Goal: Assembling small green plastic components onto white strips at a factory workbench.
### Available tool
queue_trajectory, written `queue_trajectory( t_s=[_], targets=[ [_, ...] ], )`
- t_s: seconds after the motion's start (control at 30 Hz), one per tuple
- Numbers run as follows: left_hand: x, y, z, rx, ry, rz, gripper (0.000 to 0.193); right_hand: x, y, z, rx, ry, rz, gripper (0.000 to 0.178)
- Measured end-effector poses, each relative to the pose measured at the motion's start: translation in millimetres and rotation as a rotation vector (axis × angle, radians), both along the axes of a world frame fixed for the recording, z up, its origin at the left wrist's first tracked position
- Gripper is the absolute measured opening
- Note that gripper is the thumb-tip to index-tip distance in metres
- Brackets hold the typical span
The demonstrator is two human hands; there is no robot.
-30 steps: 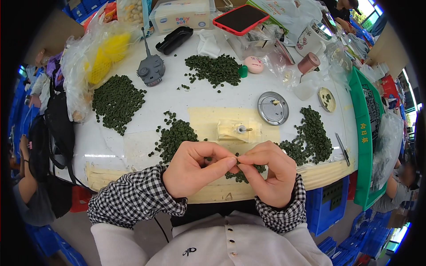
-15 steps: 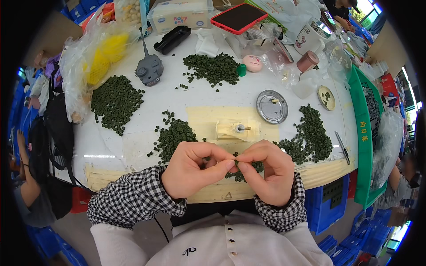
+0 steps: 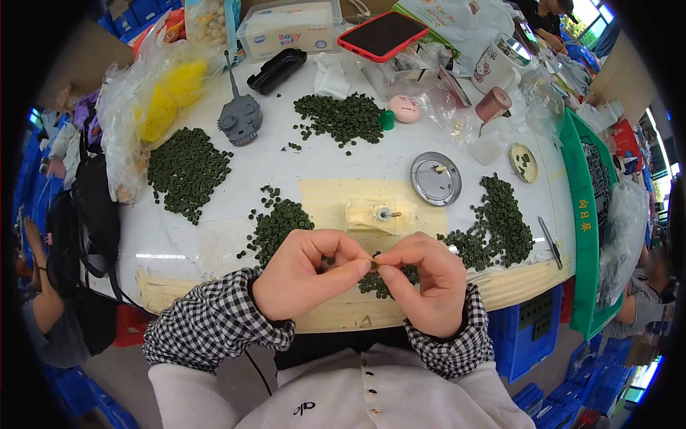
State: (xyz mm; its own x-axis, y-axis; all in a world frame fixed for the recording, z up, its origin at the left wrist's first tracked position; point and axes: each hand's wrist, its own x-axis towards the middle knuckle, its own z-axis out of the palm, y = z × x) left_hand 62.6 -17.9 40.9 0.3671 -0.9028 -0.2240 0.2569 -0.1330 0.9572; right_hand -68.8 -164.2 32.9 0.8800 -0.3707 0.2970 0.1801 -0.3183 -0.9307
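Observation:
Above the front edge of the table, my left hand and my right hand meet fingertip to fingertip. Thumb and forefinger of each pinch a tiny dark green piece, mostly covered by the fingers. A small pile of green pieces lies beneath the hands. Larger heaps flank them: one left heap and one right heap. Just beyond the hands stands a tape-wrapped block with a metal pin sticking out of it.
Farther off lie two more green heaps, a grey model tank turret and a round metal lid. To the right are a small dish, a pen-like tool and a green tray. A red-cased phone lies at the back.
The hands have shifted very slightly left and stay pinched together around the small green piece, which shows a little more between the fingertips. The whole view has moved slightly.

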Motion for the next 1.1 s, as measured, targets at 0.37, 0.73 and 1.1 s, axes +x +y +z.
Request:
queue_trajectory(
  t_s=[0.37,0.73,1.1],
  targets=[
    [71,32,12,0.293,-0.655,0.07,0.009,0,1,-3,-0.056,-0.026,-0.033,0.011],
    [88,35,0,-0.112,0.269,0.452,0.016,0,5,-5,-0.025,-0.023,-0.051,0.012],
    [76,56,-1,-0.598,0.873,0.936,0.022,10,-50,80,-0.728,-0.057,0.142,0.017]
  ],
)
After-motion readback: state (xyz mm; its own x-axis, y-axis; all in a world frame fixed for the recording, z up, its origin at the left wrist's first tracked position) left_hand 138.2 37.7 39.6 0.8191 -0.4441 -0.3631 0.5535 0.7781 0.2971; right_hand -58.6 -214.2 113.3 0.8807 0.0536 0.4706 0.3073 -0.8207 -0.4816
